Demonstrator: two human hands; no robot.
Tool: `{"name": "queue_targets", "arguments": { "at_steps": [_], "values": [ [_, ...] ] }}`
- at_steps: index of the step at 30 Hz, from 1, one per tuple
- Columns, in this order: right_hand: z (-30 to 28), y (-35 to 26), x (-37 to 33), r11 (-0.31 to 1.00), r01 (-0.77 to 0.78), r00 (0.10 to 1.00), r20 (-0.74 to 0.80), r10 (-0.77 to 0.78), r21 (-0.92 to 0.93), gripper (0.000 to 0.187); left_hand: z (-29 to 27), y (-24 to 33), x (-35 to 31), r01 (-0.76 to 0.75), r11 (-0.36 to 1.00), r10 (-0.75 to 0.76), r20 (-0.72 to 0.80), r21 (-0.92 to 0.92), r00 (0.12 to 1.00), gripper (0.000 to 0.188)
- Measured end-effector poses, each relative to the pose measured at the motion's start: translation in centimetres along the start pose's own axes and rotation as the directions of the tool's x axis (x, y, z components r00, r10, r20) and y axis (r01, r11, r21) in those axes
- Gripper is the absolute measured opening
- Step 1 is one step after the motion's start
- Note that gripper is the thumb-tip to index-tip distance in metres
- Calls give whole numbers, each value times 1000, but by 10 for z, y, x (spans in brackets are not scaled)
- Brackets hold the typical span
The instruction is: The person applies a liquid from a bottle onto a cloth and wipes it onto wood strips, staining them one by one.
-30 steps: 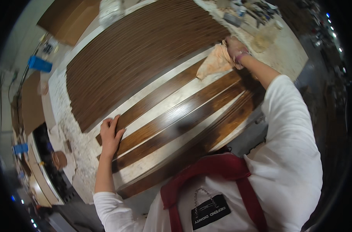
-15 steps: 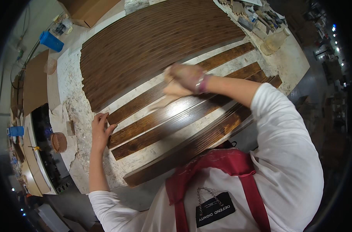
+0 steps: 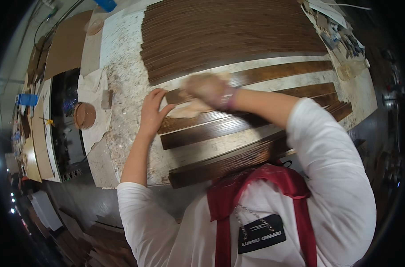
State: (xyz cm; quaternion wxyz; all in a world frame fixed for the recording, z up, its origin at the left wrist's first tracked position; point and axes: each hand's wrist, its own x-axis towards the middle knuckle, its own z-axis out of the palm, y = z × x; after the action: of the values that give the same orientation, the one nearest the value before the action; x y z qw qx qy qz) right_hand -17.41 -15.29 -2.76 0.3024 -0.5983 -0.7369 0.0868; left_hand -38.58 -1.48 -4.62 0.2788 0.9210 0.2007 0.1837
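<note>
Clearly the step in hand is rubbing down dark wood strips on a speckled bench [image 3: 122, 80] — judging by the blur, the rubbing hand is in mid-stroke. The largest thing is the stack of dark boards [image 3: 229, 35] across the far half of the bench, packed edge to edge. Nearer the person lie separate strips with pale bench showing between them: a far strip [image 3: 282, 71], a middle strip [image 3: 211, 129] and a near strip [image 3: 224, 164] at the bench edge.

The right hand [image 3: 208, 88] sits over the left end of the far strip, closed on a tan cloth [image 3: 191, 109] that spills below it onto the next strip down; how tightly the fingers curl I cannot tell, since the hand is smeared by motion. The left hand [image 3: 152, 111] lies flat and spread, holding nothing, with its fingertips at the strips' left ends, just beside the cloth — it seems to be steadying the wood.

My judgement: the next move calls for a firm press from the left hand while the cloth runs along the grain, keeping to one strip so it does not drag its neighbour askew.

Off to the left, well apart from both hands, a brown round lid [image 3: 84, 115] rests on crumpled paper, and a blue cup [image 3: 107, 4] stands at the far edge.
</note>
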Motion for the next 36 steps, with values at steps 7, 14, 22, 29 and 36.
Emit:
{"name": "queue_targets", "arguments": {
  "at_steps": [7, 14, 22, 29, 36],
  "values": [
    [-132, 26, -82, 797, -380, 855, -152, 496, 469, 11, -10, -3, 5, -274, 921, 286, -1, 279, 958, 40],
    [-1, -25, 22, 996, -90, 996, 5, 90, 2, 10, -13, 17, 14, -163, 983, 157, 69, 81, 985, 43],
    [-62, 61, -95, 973, -209, 977, -61, 204, -100, 18, -1, 6, 20, 0, 999, -4, 72, 45, 997, 50],
    [-217, 152, -258, 464, -710, 617, -151, 772, -529, 22, -5, 20, 25, 20, 996, -31, 133, 82, 991, 52],
    [-333, 160, -300, 352, -930, 329, -653, 682, -100, 39, 8, 92, 58, -229, 940, 147, 305, 252, 941, 60]
  ]
}}
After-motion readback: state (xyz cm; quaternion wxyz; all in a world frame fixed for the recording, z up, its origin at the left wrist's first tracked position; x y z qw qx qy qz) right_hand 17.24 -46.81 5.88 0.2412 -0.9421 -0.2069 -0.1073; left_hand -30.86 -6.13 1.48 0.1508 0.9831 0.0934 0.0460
